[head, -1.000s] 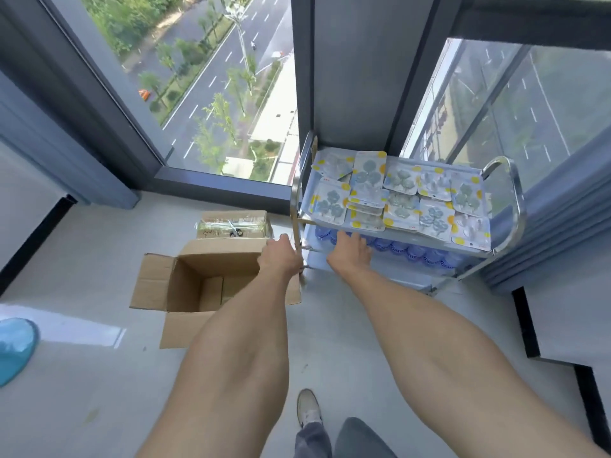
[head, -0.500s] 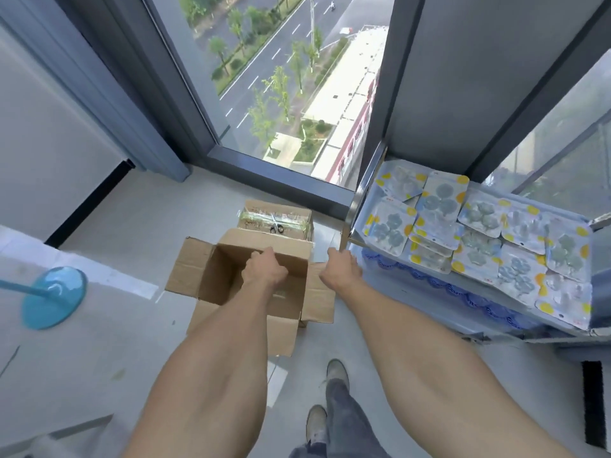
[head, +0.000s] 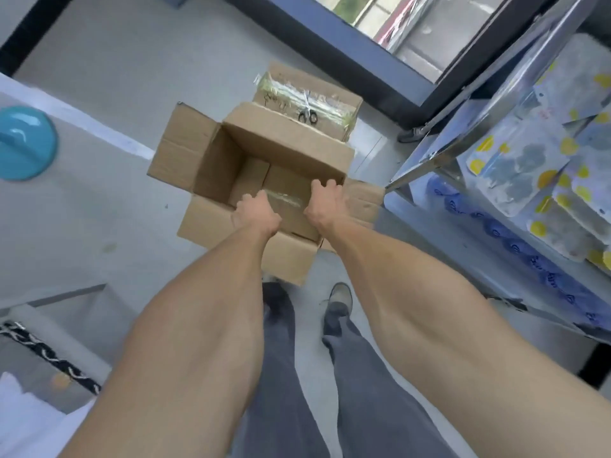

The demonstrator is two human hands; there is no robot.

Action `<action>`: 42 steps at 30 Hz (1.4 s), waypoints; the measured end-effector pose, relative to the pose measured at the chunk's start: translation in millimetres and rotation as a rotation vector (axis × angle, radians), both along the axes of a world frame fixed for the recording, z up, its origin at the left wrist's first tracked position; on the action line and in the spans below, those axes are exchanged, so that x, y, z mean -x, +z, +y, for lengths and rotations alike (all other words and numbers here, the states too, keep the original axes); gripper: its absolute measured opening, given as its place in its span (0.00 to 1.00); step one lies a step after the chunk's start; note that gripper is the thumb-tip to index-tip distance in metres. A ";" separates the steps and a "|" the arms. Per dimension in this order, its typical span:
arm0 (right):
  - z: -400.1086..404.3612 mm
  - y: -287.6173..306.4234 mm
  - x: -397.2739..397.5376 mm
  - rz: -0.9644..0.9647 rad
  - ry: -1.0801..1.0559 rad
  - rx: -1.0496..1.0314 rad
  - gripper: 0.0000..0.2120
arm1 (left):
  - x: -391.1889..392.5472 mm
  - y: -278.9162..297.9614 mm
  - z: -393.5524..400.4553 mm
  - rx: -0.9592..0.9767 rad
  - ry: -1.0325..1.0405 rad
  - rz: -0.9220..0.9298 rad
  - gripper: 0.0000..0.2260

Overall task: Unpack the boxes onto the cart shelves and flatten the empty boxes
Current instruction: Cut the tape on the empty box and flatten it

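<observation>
An open brown cardboard box stands on the floor in front of me, flaps spread, with nothing visible inside. My left hand grips its near wall, fingers curled over the rim. At the box's right wall near the front corner, my right hand curls its fingers over the edge. The metal cart stands to the right; flat blister packs cover its top shelf and blue bottle caps fill the shelf below.
A second, taped box sits just behind the open one, with scissors lying on top. A teal round object is at the left. The dark window frame runs behind. My feet are right below the box.
Both hands left the cart's lower shelf and moved left and down to the open box, taking hold of its rim. My view tilted down towards the floor.
</observation>
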State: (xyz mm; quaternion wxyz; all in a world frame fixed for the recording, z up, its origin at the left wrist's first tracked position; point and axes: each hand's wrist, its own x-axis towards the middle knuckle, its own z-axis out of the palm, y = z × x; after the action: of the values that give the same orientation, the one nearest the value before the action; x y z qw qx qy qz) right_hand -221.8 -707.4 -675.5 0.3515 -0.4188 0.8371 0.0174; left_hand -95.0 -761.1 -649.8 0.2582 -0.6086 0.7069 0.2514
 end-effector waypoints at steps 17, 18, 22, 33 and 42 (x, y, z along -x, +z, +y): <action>-40.7 -275.3 -91.0 -0.340 0.109 -0.436 0.31 | -77.3 -278.8 -76.2 -0.232 -0.499 -0.207 0.21; -38.9 -284.5 -93.4 -0.355 0.117 -0.450 0.31 | -78.3 -286.4 -76.0 -0.260 -0.558 -0.232 0.22; -23.7 -314.0 -100.6 -0.342 0.190 -0.445 0.30 | -86.0 -312.8 -69.5 -0.274 -0.652 -0.308 0.22; -37.5 -282.5 -117.6 -0.087 0.394 -0.257 0.10 | -94.2 -281.2 -77.4 -0.176 -0.536 -0.287 0.13; -140.2 -233.8 -195.2 -0.059 0.759 -0.099 0.14 | -194.2 -236.6 -119.7 -0.141 -0.163 -0.416 0.09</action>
State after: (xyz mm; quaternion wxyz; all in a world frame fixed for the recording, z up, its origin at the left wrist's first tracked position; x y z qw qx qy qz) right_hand -26.6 -847.6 -909.3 0.3639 -0.6818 0.6102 0.1745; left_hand 99.2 -880.8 -886.4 0.4598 -0.5686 0.6660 0.1478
